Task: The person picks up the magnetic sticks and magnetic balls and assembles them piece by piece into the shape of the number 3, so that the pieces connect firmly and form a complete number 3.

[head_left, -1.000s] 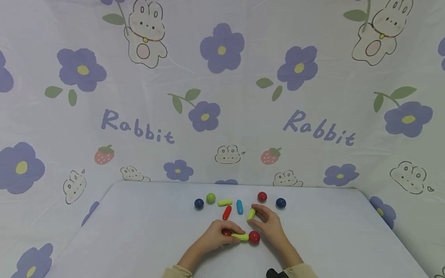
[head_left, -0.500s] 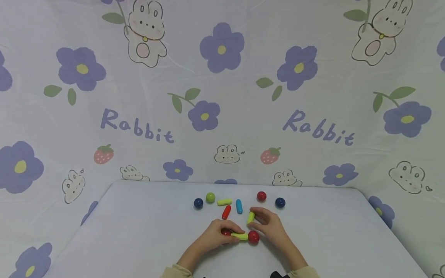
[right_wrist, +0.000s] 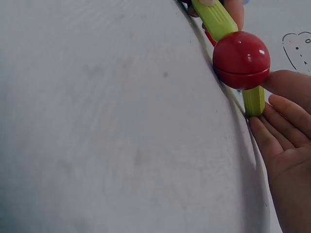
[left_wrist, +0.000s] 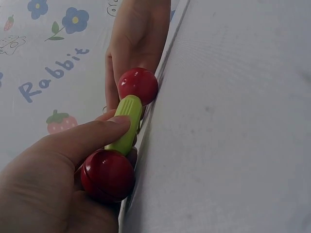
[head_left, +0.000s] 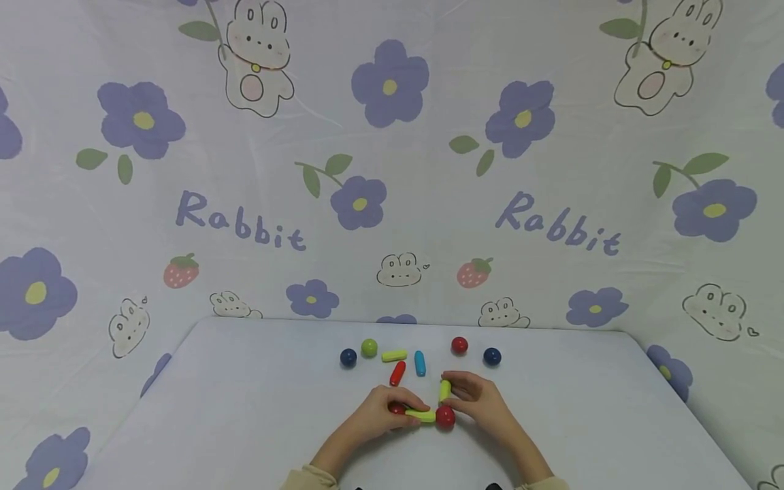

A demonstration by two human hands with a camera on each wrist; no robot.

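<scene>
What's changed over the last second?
The right hand has drawn its green stick toward the person, close to a red ball. No grip was taken or released. The left hand still holds a second green stick; the loose balls and sticks lie as before.

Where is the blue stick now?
In the head view, the blue stick lies beyond the left hand, just right of the red stick and a yellow-green stick.
</scene>
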